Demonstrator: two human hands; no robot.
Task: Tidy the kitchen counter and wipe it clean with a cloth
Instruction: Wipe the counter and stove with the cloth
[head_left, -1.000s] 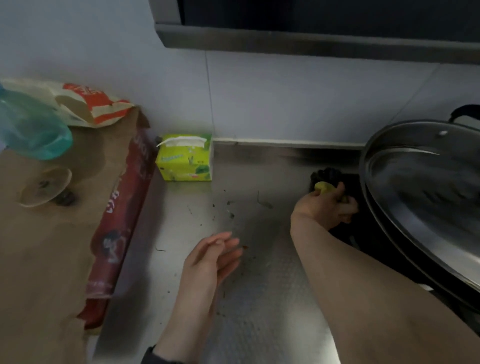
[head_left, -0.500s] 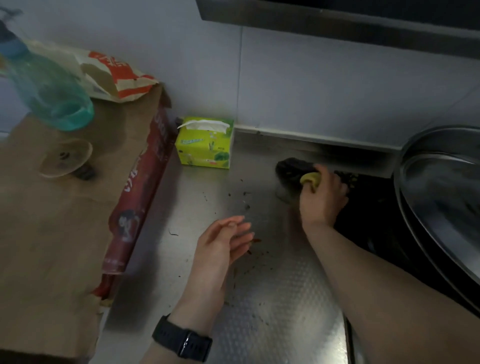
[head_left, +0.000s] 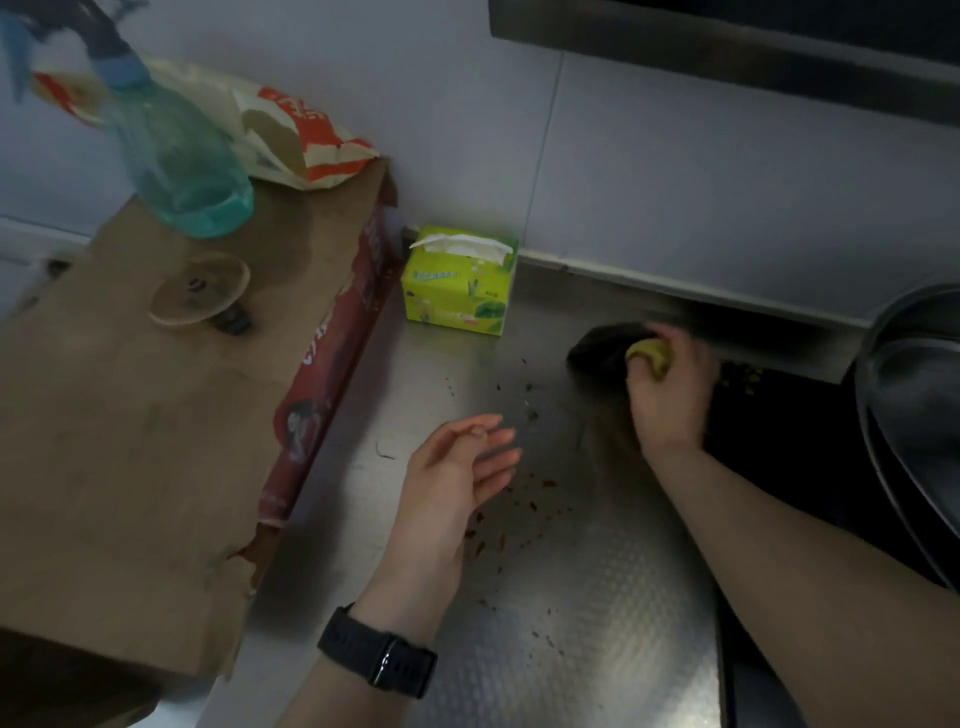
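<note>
The steel counter (head_left: 582, 613) is strewn with small dark and reddish crumbs (head_left: 524, 499). My right hand (head_left: 670, 395) grips a bunched yellow-green cloth (head_left: 649, 356) and presses it on the counter's far part, beside the black stove surface. A dark patch (head_left: 597, 345) lies just left of the cloth; what it is cannot be told. My left hand (head_left: 457, 467), a black watch on its wrist, hovers over the crumbs with relaxed fingers and holds nothing.
A green tissue box (head_left: 460, 280) stands against the back wall. A large cardboard box (head_left: 130, 415) fills the left, carrying a teal spray bottle (head_left: 176, 156), a small lid (head_left: 200, 288) and a red-and-white bag (head_left: 296, 135). A big steel pan (head_left: 914, 415) sits on the stove at right.
My right hand has dragged the cloth leftward from the stove side onto the steel counter. The view has shifted left, and my left hand has stayed over the crumbs.
</note>
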